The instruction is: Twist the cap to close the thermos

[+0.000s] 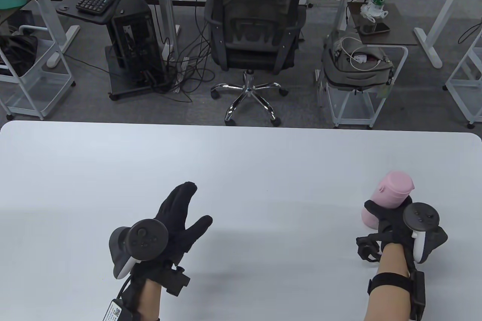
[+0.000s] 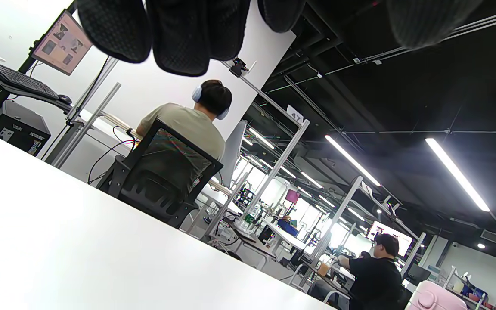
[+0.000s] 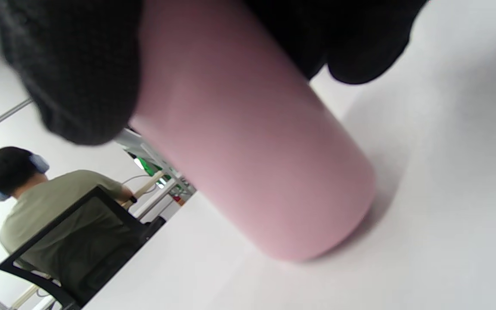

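Gripping pink thermos (image 1: 384,200) w/ right hand (image 1: 395,227), fingers (image 3: 71,73) wrapped round body below the cap (image 1: 395,183). Standing on white counter (image 1: 241,170) at right side, base down on the surface per right wrist view, long axis roughly upright, maybe leaning a touch away from the person. Cap already seated on top; can't tell if threaded tight or just resting. So right grip = clenched on thermos body, acting as the anchor.

Left hand (image 1: 177,219) = released, fingers spread and pointing away from the person, holding nothing, hovering over counter left of centre. Left wrist view: fingertips (image 2: 183,38) hanging free, only a corner of pink thermos showing at far lower right.

Key relation: thermos lies well apart from left grip, off to its right. Cap sits above and just beyond right-hand fingers, so top is exposed and reachable from above. Right hand nearer, in fact touching, but busy bracing the body; twist prob falls to left hand.

Judgement: next move calls for left hand crossing rightward, coming down over cap along the upright axis, pinching round it, turning while right holds body still. Risk: thermos tipping or skidding if brace is loose.
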{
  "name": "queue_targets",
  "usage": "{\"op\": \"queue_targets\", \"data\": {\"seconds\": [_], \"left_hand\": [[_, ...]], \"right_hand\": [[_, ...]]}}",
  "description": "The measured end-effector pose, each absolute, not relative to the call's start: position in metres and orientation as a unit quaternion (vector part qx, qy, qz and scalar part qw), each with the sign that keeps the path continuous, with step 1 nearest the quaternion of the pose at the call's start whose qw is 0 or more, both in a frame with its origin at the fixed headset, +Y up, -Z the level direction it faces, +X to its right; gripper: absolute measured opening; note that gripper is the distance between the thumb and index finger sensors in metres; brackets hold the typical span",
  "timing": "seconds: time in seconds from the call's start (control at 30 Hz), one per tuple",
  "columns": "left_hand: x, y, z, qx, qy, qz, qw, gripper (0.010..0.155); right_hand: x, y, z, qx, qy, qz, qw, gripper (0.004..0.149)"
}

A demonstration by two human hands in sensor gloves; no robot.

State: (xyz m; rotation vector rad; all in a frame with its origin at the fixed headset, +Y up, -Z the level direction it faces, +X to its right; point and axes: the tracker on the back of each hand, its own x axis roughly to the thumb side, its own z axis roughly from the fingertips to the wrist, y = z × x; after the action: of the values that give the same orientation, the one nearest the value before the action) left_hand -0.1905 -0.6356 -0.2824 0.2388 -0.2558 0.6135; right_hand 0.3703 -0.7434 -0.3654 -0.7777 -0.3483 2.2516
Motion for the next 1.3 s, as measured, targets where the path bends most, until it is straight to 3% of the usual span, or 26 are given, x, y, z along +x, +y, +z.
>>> {"op": "queue_targets", "data": {"seconds": [0.4, 0.5, 0.57, 0.7, 0.8, 0.87, 0.97, 1.07, 1.2, 1.3], "left_hand": [[-0.188, -0.638, -0.284, 0.105, -0.120, 0.286, 0.945, 0.088], [-0.188, -0.637, -0.283, 0.109, -0.118, 0.287, 0.945, 0.088], [-0.186, -0.636, -0.282, 0.114, -0.116, 0.279, 0.947, 0.088], [-0.177, -0.630, -0.274, 0.150, -0.093, 0.178, 0.968, 0.088], [-0.169, -0.629, -0.265, 0.186, -0.067, 0.049, 0.979, 0.089], [-0.167, -0.636, -0.262, 0.183, -0.060, 0.000, 0.981, 0.091], [-0.176, -0.659, -0.266, 0.154, -0.047, -0.020, 0.987, 0.093], [-0.185, -0.687, -0.272, 0.106, -0.037, -0.029, 0.993, 0.094], [-0.198, -0.713, -0.283, 0.075, -0.038, -0.109, 0.990, 0.096], [-0.197, -0.723, -0.291, 0.037, -0.027, -0.075, 0.996, 0.100]], "right_hand": [[0.371, -0.748, -0.361, -0.284, -0.118, 0.872, 0.380, 0.109], [0.367, -0.738, -0.349, -0.266, -0.117, 0.876, 0.384, 0.104], [0.361, -0.724, -0.337, -0.251, -0.138, 0.884, 0.369, 0.109], [0.326, -0.671, -0.306, -0.178, -0.248, 0.911, 0.276, 0.124], [0.273, -0.639, -0.282, -0.085, -0.287, 0.942, 0.150, 0.119], [0.220, -0.632, -0.275, 0.006, -0.270, 0.957, 0.106, 0.110], [0.150, -0.653, -0.279, 0.081, -0.196, 0.974, 0.081, 0.103], [0.113, -0.681, -0.287, 0.108, -0.140, 0.984, 0.036, 0.103], [0.097, -0.716, -0.290, 0.134, -0.097, 0.986, -0.009, 0.105], [0.094, -0.726, -0.290, 0.136, -0.084, 0.987, -0.016, 0.106]]}}
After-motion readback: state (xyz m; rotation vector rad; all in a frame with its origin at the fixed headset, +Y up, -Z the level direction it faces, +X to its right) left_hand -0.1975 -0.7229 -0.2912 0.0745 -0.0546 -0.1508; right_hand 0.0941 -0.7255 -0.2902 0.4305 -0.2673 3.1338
